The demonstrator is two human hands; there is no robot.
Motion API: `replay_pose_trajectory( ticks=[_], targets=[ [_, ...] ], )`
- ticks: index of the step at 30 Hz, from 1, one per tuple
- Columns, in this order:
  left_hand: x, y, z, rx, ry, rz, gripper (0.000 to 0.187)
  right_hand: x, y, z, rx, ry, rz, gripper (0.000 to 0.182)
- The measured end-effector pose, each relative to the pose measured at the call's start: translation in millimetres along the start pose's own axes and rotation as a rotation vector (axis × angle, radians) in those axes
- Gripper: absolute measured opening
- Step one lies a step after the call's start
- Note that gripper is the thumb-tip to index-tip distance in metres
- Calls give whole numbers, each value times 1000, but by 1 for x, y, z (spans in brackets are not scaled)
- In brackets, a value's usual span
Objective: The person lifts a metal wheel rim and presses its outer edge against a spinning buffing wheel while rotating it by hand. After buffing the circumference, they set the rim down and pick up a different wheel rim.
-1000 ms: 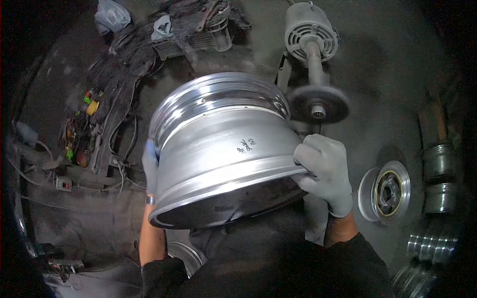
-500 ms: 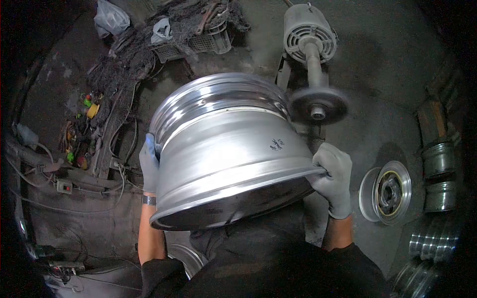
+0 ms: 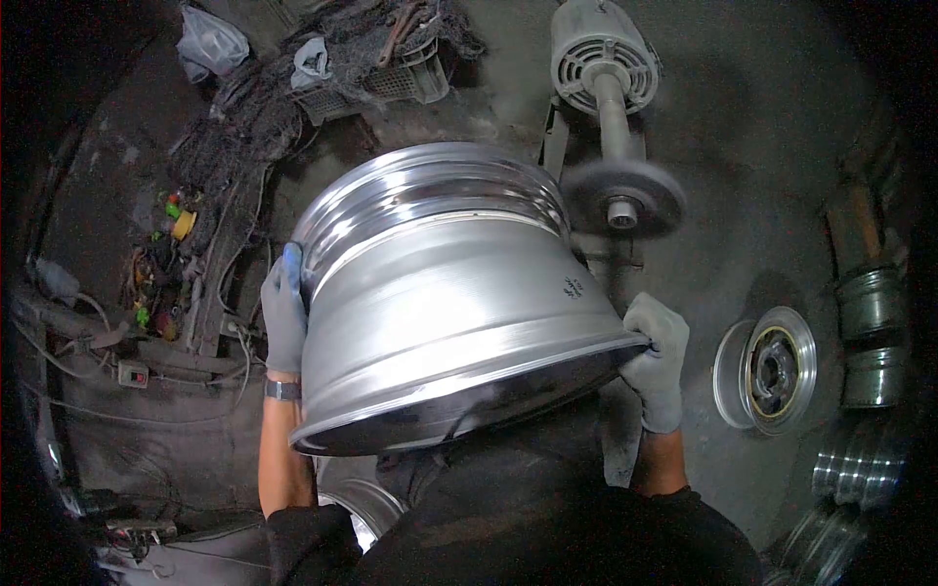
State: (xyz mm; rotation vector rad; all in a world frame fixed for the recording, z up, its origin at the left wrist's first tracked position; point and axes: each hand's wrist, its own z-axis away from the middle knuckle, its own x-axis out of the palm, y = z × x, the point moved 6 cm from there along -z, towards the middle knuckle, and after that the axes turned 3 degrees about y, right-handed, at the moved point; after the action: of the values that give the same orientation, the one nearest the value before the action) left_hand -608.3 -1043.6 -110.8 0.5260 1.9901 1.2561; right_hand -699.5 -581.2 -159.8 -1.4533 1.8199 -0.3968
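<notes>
A large metal wheel rim (image 3: 440, 283) is held up in front of my body, its open side tilted down toward me. The far band is mirror-bright; the nearer barrel is dull silver with small dark handwriting. My left hand (image 3: 285, 311), in a grey glove with blue on the thumb, grips the rim's left side; its other fingers are partly hidden. My gloved right hand (image 3: 655, 356) is closed around the near lip at the right. Just beyond the rim, at its right, a round buffing wheel (image 3: 650, 200) is blurred on the shaft of an electric motor (image 3: 606, 73).
Another wheel rim (image 3: 782, 371) stands on the floor at right. Several more rims (image 3: 868, 376) line the far right edge. A plastic crate (image 3: 415, 78) with dark fibrous waste stands at the back left. Cables and a switch box (image 3: 133, 373) are at left.
The wheel rim has turned slightly in my hands, its handwriting moving to the right. My left hand has shifted a little to the left and up the side. The view has moved slightly.
</notes>
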Motion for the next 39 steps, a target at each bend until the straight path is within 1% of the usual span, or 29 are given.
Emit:
replay_pose_trajectory(
  ticks=[2,3,4,6,8,10,11,13,17,19,21,23,24,26,27,28,30,31,32,33,34,35,36,37,38,39],
  targets=[
    [5,16,2,35,17,-9,48,1,6,6,23,26,-1,20],
    [4,19,0,36,17,-11,48,1,10,10,31,51,-36,23],
    [5,21,-3,19,-7,-33,47,1,15,14,40,76,-72,30],
    [12,31,-5,2,-34,-55,46,2,24,23,58,69,-82,30],
    [24,54,-1,35,-10,-45,46,4,30,33,76,63,-94,30],
    [26,61,-4,34,-19,-89,46,5,41,46,183,108,-133,26],
    [27,64,-6,30,-27,-131,47,9,44,52,182,109,-135,26],
    [28,70,-11,34,-44,-174,47,13,57,67,287,189,-282,23],
    [33,73,-16,65,-59,-273,50,16,61,72,317,223,-294,18],
    [33,71,-16,54,-50,-261,50,11,46,53,206,150,-149,19],
    [30,67,-17,39,-44,-250,50,1,22,18,99,-70,-3,26],
    [27,62,-17,70,-30,-281,49,-5,-52,-44,-179,-251,97,31],
    [26,59,-15,66,-29,-277,49,-3,-76,-60,-181,-255,100,31],
    [24,59,-12,92,-10,-239,44,12,-111,-77,-345,-372,220,33],
    [25,70,-3,139,9,-211,37,15,-112,-78,-353,-371,214,33],
    [19,63,-2,142,20,-212,37,18,-110,-76,-371,-362,220,34],
    [2,35,12,392,255,-170,34,18,-107,-74,-385,-371,223,34],
    [-11,-1,16,275,248,-175,40,17,-103,-73,-372,-400,235,35],
    [-21,-44,25,276,246,-177,40,18,-101,-73,-354,-419,250,35],
    [-24,-115,33,-94,178,208,46,19,-100,-73,-351,-416,252,35],
    [-13,-158,43,-468,100,592,52,19,-98,-73,-344,-406,239,35],
    [-2,-145,48,-468,96,596,52,19,-97,-74,-338,-397,226,35],
    [13,-123,60,-527,179,761,56,19,-98,-74,-334,-398,232,35],
    [22,-114,70,-590,265,925,61,18,-100,-74,-326,-389,225,34],
    [16,-130,68,-599,265,929,61,17,-101,-73,-321,-384,219,34],
    [15,-127,60,-609,180,1008,60,16,-100,-71,-318,-388,223,34]
  ],
)
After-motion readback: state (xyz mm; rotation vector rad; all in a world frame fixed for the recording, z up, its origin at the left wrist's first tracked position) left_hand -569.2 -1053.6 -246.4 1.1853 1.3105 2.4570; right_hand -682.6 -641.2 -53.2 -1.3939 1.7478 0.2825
